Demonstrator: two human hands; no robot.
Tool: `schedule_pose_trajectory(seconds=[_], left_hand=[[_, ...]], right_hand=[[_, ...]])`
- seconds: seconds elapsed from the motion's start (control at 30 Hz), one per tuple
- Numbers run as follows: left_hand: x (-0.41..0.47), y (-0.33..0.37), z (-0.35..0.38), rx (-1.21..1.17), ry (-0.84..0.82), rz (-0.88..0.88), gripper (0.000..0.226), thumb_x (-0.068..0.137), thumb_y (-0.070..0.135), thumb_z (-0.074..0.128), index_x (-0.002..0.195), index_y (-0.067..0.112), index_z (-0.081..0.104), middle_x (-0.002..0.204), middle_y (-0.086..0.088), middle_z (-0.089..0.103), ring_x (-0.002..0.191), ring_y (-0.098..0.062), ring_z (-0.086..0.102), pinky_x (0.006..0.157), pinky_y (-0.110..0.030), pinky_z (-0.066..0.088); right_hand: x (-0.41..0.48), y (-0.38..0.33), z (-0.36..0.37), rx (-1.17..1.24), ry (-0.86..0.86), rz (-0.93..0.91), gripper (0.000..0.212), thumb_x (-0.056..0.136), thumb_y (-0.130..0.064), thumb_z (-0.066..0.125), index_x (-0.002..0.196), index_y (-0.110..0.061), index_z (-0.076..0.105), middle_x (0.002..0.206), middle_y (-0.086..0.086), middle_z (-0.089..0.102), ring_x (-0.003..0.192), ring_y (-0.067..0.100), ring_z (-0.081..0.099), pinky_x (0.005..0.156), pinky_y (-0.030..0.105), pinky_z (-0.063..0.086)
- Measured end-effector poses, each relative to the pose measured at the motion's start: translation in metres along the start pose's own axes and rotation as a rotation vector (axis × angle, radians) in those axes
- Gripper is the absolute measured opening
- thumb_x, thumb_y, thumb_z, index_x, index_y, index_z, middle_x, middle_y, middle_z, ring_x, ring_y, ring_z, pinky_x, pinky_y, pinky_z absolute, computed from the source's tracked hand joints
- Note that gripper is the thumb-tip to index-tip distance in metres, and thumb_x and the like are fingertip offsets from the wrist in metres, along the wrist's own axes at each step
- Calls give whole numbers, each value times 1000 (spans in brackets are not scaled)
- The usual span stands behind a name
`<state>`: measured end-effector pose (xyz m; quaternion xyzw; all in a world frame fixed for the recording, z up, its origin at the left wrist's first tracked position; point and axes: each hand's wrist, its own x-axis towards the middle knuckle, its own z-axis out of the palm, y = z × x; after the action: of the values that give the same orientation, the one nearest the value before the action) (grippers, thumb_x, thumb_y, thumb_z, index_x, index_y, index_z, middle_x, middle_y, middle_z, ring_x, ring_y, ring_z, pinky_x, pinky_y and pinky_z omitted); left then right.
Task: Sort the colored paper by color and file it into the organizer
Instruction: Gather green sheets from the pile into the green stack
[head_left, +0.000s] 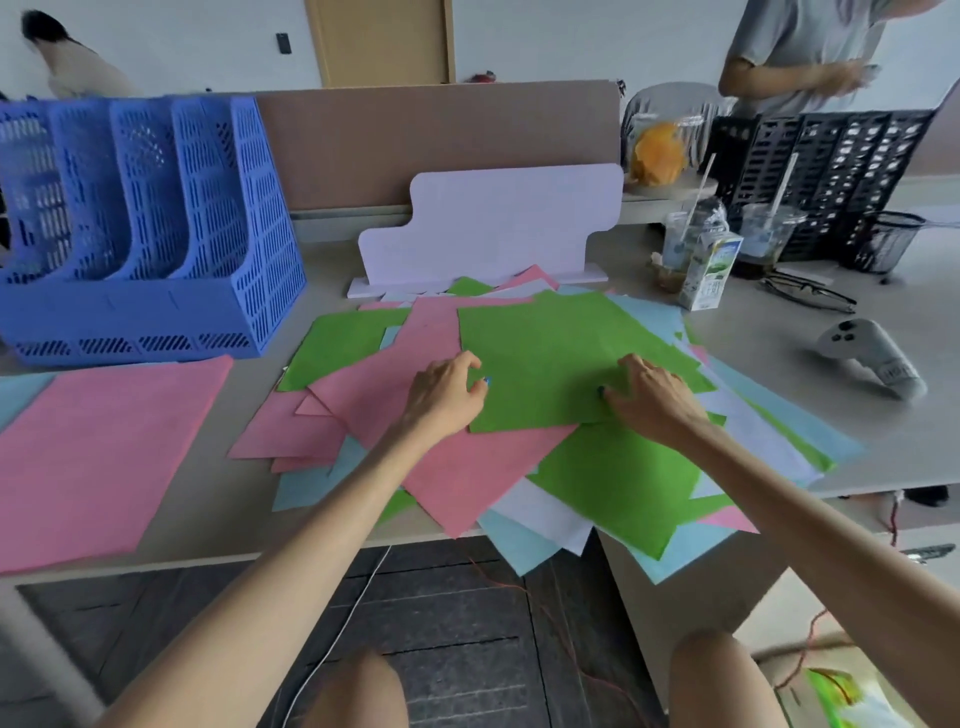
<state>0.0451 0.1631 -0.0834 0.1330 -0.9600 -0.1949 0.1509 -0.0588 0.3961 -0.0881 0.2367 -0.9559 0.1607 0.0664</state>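
Green sheet (550, 353); carton (711, 275) label unreadable

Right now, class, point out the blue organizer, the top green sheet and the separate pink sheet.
blue organizer (135, 312), head view, on its front wall.
top green sheet (545, 353), head view, on its bare middle.
separate pink sheet (104, 452), head view, on its middle.

- Bare counter (218, 499) is left between the pink sheet (98, 457) and the paper pile (467, 478).
- The back is blocked by a white board (493, 228).
- The right is crowded by a carton (711, 275) and a controller (872, 358).
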Motion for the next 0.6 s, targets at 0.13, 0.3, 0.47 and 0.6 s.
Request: schedule_pose_trajectory(seconds=[0.13,0.3,0.47,0.6], left_hand=[[15,16,8,-318,9,-200,40,91,19,59,128,9,52,128,-6,56,115,-21,54,91,-26,41],[32,31,13,-680,168,-485,54,77,0,71,125,6,47,121,-6,53,101,-17,49,80,-24,38],[36,40,22,-607,185,-512,46,82,-10,57,124,7,58,126,-12,58,84,-12,49,56,-8,39],[38,51,29,-586,210,-534,42,83,-8,55,123,4,61,124,-14,61,81,-13,55,63,-10,41]], right_hand=[[10,13,-1,22,94,-81,35,92,-31,57,119,-9,54,115,10,64,96,23,61,89,36,48],[24,31,-7,245,74,-100,23,86,-17,63,108,-12,63,99,4,71,91,22,66,79,34,54],[41,59,-9,207,144,10,27,83,-12,59,110,-9,62,113,9,65,103,28,61,81,33,48],[55,74,-9,201,86,129,36,82,-10,57,117,-4,56,118,16,61,108,33,56,78,35,45]])
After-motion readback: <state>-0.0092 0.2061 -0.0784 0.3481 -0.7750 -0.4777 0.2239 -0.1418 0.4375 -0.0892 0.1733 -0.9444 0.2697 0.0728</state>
